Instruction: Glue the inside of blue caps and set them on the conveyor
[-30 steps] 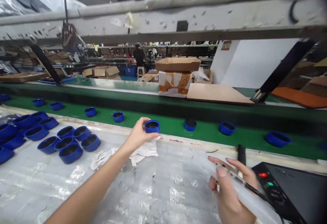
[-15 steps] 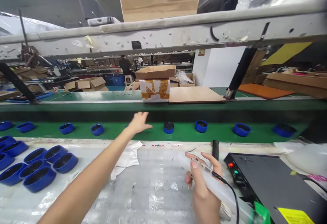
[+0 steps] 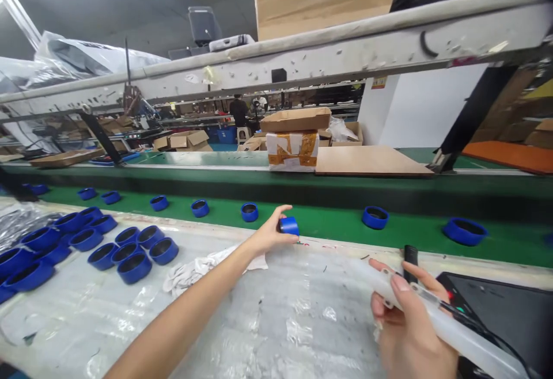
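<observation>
My left hand point(image 3: 271, 230) reaches over the near edge of the green conveyor belt point(image 3: 319, 223), its fingers closed round a blue ring point(image 3: 291, 226) with a dark inside. The ring is tilted on its side. In my right hand point(image 3: 410, 315), at the lower right, lies a translucent white syringe-like tube point(image 3: 458, 333) with a black cable along it. Its tip points left, towards the bench point(image 3: 302, 310). More blue rings sit spaced along the belt, among them one point(image 3: 249, 212) left of my left hand and one point(image 3: 375, 218) to its right.
Several blue rings point(image 3: 134, 268) are grouped on the plastic-covered bench at left. A white cloth point(image 3: 194, 269) lies beside my left forearm. At right stands a black box point(image 3: 496, 298) with small lights. Behind the belt are a taped carton point(image 3: 292, 151) and a board point(image 3: 371, 160).
My left hand has taken hold of a blue ring and tilted it at the belt's near edge. My right hand still holds the white tube. The view has shifted left and tilted.
</observation>
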{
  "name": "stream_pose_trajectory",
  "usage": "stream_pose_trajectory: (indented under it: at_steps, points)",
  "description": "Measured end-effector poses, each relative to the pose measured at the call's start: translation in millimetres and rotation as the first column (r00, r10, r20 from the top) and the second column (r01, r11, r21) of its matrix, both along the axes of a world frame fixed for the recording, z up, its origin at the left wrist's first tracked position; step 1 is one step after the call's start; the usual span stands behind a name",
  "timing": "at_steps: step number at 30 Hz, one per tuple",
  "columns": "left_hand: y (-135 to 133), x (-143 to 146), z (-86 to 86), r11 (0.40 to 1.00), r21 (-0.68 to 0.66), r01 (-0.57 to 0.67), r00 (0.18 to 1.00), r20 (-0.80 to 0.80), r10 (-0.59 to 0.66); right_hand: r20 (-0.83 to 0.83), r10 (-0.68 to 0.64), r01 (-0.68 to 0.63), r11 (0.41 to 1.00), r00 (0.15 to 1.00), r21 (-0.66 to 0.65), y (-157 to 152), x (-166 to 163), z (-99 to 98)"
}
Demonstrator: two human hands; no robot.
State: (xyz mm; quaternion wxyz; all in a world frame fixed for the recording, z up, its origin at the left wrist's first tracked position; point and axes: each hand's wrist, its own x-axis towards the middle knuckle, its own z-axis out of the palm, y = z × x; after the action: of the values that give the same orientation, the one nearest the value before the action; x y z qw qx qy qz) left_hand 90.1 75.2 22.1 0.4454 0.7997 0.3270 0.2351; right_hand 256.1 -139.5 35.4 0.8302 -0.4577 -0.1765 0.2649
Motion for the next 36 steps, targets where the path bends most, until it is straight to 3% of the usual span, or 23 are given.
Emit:
stream_pose_trajectory:
  at_steps: [4,7,11,14,17,23,36]
  points:
    - [-33,-58,-20.6,0.978,-0.138,0.154,0.982,0.135,-0.136,0.127,0.161,-0.161,0.987,0.979,-0.008,-12,-11,-1.5]
    - [-48,-77,-31.3,0.959,-0.188,0.212,0.957,0.239,-0.165,0.309,0.177,-0.166,0.984,0.934,-0.061,-20,-19,-8.7]
    - [-57,-83,-27.0,0.982,-0.021,0.189,0.967,0.18,-0.182,0.659,0.205,-0.113,0.977,0.723,-0.18,-28,-29,-15.9]
    - [-63,-80,-18.1,0.965,0.11,0.237,0.964,0.096,-0.248,0.803,0.211,0.001,0.967,0.558,-0.255,-31,-39,-16.9]
    - [-67,-75,-14.6,0.945,0.173,0.278,0.955,0.059,-0.291,0.827,0.224,0.026,0.961,0.516,-0.277,-32,-47,-17.1]
    - [-68,-74,-15.5,0.939,0.152,0.308,0.946,0.054,-0.319,0.859,0.239,0.025,0.96,0.453,-0.28,-29,-49,-19.1]
    - [-68,-72,-17.8,0.931,0.137,0.34,0.934,0.068,-0.351,0.866,0.241,-0.005,0.964,0.439,-0.266,-27,-50,-20.8]
